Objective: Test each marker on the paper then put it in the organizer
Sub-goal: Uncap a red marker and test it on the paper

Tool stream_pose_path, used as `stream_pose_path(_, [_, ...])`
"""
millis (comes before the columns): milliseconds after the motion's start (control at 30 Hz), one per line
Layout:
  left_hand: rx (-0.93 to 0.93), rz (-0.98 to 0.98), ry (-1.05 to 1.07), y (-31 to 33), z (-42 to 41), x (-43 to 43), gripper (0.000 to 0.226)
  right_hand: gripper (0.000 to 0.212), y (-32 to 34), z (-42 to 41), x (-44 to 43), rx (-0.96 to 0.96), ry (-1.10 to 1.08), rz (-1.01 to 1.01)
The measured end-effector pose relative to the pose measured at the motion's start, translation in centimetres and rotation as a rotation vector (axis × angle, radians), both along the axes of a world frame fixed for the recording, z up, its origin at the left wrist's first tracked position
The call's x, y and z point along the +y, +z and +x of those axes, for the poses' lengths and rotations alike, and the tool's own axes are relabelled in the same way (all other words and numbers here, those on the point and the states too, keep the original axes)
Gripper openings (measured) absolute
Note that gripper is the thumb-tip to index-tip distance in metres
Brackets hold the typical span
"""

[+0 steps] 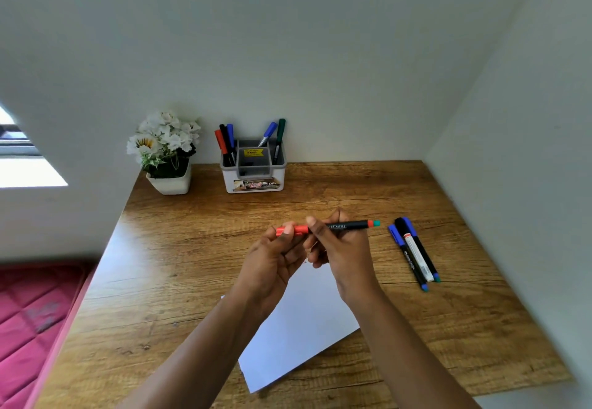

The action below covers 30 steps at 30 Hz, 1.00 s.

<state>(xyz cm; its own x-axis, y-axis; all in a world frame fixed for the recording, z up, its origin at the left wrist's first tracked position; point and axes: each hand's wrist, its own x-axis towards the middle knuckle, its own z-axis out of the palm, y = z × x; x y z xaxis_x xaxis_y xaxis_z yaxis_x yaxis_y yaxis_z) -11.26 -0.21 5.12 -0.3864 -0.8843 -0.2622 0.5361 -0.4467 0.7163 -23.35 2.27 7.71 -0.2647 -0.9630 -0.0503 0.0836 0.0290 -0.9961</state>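
The left grip (272,258) pinches the red cap (296,229), the right grip (342,248) holds the marker (347,226); fingers (315,230) hide their joint, arms (224,328) cover much paper (304,328)

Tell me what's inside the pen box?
The organizer holds a red marker, a black marker and a blue marker on the left, another blue marker and a green marker on the right. Its walls hide their lower ends.
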Motion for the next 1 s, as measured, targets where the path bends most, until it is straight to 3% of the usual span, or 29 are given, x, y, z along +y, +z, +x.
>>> stream_pose_path(167, [0.004,-0.03,0.0,-0.4,1.5,-0.7,0.016,0.013,0.5,-1.2,0.3,-0.03,0.211,0.061])
stream_pose_path(300, [-0.002,-0.031,-0.056,-1.2,2.6,-1.4,0.015,0.022,0.3,-3.5,0.6,-0.284,0.396,0.233])
stream_pose_path(400, [-0.118,-0.134,-0.151,-1.7,2.8,-1.8,0.021,0.018,0.2,-3.7,0.2,-0.186,0.467,0.32])
stream_pose_path(500, [-0.386,-0.281,-0.197,-3.3,3.1,-2.2,0.041,0.03,0.5,-4.2,-1.1,-0.077,0.465,0.36])
stream_pose_path(633, [-1.3,-0.74,-0.353,-7.3,3.9,-3.1,0.065,0.019,1.1,-5.5,-4.4,-0.084,0.238,0.26])
stream_pose_path(667, [-1.453,-0.824,-0.391,-8.2,4.0,-3.2,0.07,0.016,1.3,-5.5,-5.5,-0.069,0.184,0.227])
stream_pose_path(833, [-1.647,-0.959,-0.423,-10.0,4.0,-3.2,0.103,0.012,1.5,-4.3,-11.6,0.003,-0.016,0.067])
stream_pose_path(1000, [-1.712,-0.977,-0.381,-10.3,3.9,-3.1,0.089,0.012,0.3,-2.3,-17.7,0.131,-0.106,0.04])
